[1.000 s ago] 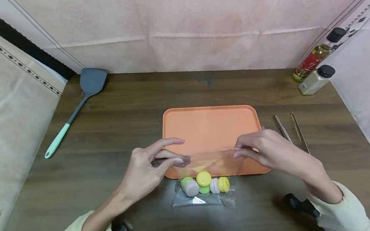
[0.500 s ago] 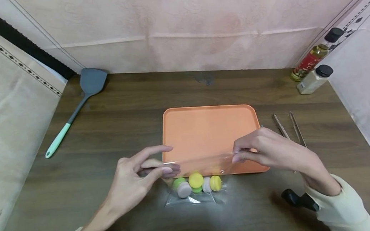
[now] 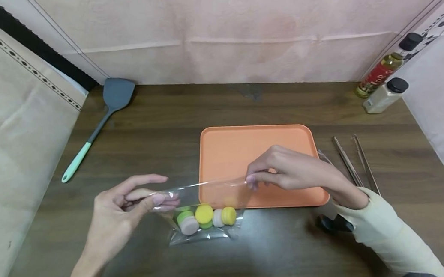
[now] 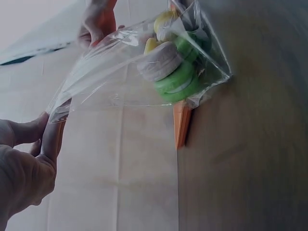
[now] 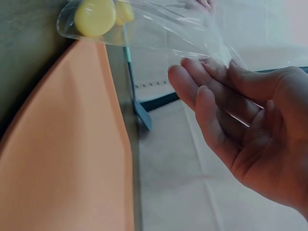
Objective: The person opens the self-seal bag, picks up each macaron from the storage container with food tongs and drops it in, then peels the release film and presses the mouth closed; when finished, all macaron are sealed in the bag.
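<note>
A clear plastic bag (image 3: 195,196) hangs between both hands, its top edge stretched sideways. Several macarons (image 3: 204,214) in green, yellow and pale grey-white lie at its bottom. My left hand (image 3: 124,207) pinches the bag's left top corner between thumb and fingers, index finger raised. At the opposite corner my right hand (image 3: 282,168) pinches the film, thumb against the index finger, as the right wrist view shows. The macarons (image 4: 168,72) appear larger in the left wrist view, bunched inside the film. Behind the bag sits an orange tray (image 3: 253,140), partly covered by my right hand.
A spatula (image 3: 97,125) with a mint handle lies at the left. Metal tongs (image 3: 357,163) rest right of the tray. An oil bottle (image 3: 380,74) and a black-capped jar (image 3: 383,97) stand at the back right, before the pale cloth (image 3: 237,30).
Both hands have moved left with the bag and its macarons, from in front of the tray to its lower left. The right hand now overlaps the tray more.
</note>
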`<state>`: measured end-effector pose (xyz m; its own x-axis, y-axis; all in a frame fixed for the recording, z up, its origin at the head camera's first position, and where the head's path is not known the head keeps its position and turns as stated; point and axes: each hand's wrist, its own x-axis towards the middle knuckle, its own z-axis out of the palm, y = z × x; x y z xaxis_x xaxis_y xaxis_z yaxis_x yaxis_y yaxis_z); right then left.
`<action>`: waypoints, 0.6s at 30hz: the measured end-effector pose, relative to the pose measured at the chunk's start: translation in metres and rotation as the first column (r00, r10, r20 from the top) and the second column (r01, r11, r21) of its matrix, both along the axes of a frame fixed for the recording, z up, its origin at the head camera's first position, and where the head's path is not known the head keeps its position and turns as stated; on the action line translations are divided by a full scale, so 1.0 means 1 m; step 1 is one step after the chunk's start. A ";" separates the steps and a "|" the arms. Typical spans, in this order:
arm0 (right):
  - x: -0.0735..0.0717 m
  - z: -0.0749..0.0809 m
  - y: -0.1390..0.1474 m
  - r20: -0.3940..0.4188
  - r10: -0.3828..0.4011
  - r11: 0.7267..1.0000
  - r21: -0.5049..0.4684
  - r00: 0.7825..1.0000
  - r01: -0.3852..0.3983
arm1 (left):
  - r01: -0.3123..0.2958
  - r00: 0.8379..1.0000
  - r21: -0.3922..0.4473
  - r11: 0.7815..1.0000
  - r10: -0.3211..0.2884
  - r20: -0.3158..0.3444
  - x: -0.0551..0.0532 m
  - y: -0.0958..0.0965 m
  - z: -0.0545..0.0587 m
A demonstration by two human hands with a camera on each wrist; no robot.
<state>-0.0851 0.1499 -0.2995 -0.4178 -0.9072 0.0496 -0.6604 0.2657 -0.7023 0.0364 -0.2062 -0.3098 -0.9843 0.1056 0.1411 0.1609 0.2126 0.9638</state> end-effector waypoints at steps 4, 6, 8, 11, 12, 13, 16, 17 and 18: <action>-0.008 -0.004 -0.019 0.057 0.016 1.000 0.018 0.998 -0.017 | -0.011 1.000 0.077 0.997 0.012 -0.003 -0.005 -0.016 0.000; -0.011 -0.005 -0.031 0.037 0.013 1.000 0.022 0.999 -0.014 | -0.057 0.998 0.014 0.998 0.058 -0.012 -0.008 -0.027 0.002; -0.015 -0.007 -0.046 0.005 0.001 1.000 0.025 1.000 -0.001 | -0.123 0.992 -0.114 0.986 0.120 -0.035 -0.013 -0.039 0.003; -0.025 -0.010 -0.070 -0.072 -0.051 0.997 0.045 0.996 0.055 | -0.224 0.974 -0.333 0.916 0.203 -0.097 -0.026 -0.058 0.003; -0.029 -0.012 -0.078 -0.097 -0.072 0.995 0.057 0.993 0.077 | -0.244 0.969 -0.388 0.889 0.212 -0.125 -0.032 -0.064 0.002; -0.035 -0.014 -0.086 -0.121 -0.090 0.993 0.069 0.989 0.099 | -0.249 0.968 -0.412 0.876 0.209 -0.139 -0.040 -0.070 0.000; -0.055 -0.021 -0.107 -0.165 -0.133 0.980 0.125 0.977 0.155 | -0.234 0.971 -0.461 0.856 0.180 -0.158 -0.066 -0.085 -0.007; -0.063 -0.024 -0.113 -0.170 -0.143 0.975 0.145 0.975 0.168 | -0.218 0.975 -0.475 0.853 0.170 -0.144 -0.076 -0.089 -0.011; -0.071 -0.028 -0.118 -0.172 -0.149 0.970 0.165 0.974 0.178 | -0.203 0.979 -0.485 0.850 0.164 -0.123 -0.085 -0.092 -0.014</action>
